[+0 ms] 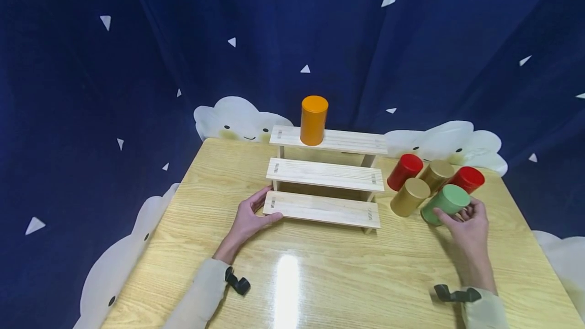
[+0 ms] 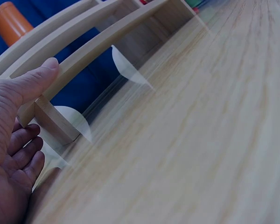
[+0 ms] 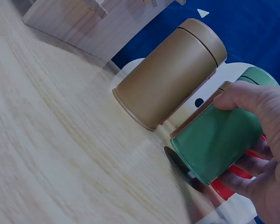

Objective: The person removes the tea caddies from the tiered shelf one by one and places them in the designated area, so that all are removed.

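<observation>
My left hand [image 1: 250, 215] holds the left end of the lowest step of a three-tier wooden shelf [image 1: 322, 208]. In the left wrist view, the thumb [image 2: 39, 79] lies along the step's edge and the other fingers curl beside the leg. My right hand [image 1: 470, 227] grips a green canister [image 3: 219, 137], thumb on one side and fingers on the other. A dark shadow shows under the canister's bottom edge in the right wrist view. Close to it stand two gold canisters [image 1: 410, 197] and two red canisters [image 1: 404, 172].
An orange canister [image 1: 314, 121] stands on the top tier, left of its middle. The shelf and canisters are on a light wooden table [image 1: 347, 273]. Behind hangs a dark blue curtain [image 1: 256, 9] with white triangles and clouds.
</observation>
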A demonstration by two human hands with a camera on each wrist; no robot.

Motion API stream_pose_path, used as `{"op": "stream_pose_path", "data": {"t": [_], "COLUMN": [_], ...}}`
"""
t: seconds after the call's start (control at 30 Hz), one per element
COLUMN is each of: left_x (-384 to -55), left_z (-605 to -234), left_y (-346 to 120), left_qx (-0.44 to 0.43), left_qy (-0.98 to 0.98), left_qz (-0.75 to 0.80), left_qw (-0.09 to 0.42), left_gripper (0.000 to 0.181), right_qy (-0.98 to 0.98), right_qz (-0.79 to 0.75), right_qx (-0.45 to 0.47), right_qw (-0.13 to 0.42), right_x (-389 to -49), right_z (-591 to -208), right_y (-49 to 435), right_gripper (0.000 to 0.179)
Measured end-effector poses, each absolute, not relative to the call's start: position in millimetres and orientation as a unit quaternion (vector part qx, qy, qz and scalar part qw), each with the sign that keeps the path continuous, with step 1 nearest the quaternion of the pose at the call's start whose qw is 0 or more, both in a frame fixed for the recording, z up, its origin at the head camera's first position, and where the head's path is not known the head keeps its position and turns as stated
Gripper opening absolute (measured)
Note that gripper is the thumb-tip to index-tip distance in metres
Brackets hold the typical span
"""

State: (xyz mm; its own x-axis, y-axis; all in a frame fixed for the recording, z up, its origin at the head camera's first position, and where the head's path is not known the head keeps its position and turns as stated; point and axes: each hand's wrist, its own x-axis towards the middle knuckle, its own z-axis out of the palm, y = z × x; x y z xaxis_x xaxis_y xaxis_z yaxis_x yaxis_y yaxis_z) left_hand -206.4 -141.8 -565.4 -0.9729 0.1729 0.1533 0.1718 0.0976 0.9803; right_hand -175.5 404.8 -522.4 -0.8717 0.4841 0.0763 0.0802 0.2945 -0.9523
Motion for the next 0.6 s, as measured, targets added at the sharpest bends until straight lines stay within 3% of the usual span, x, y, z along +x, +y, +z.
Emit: {"op": "stream_pose_path", "data": {"t": [0.33, 0.6], "left_x": [-206.1, -206.4], "left_z": [-563.9, -564.7], "left_y": [-141.0, -140.9], "left_qx": [0.111, 0.107], "left_qy": [0.744, 0.740], "left_qz": [0.659, 0.663], "left_qw": [0.003, 0.004], "left_gripper": [0.081, 0.082], "right_qy": [-0.823, -0.820], "right_qz": [0.520, 0.529], "right_qx": [-0.178, -0.170], "right_qw": [0.145, 0.138], "right_x": [-177.6, -177.5], "right_z": [-530.3, -530.8], "right_y": [402.7, 403.6], "right_gripper": [0.085, 0.084]}}
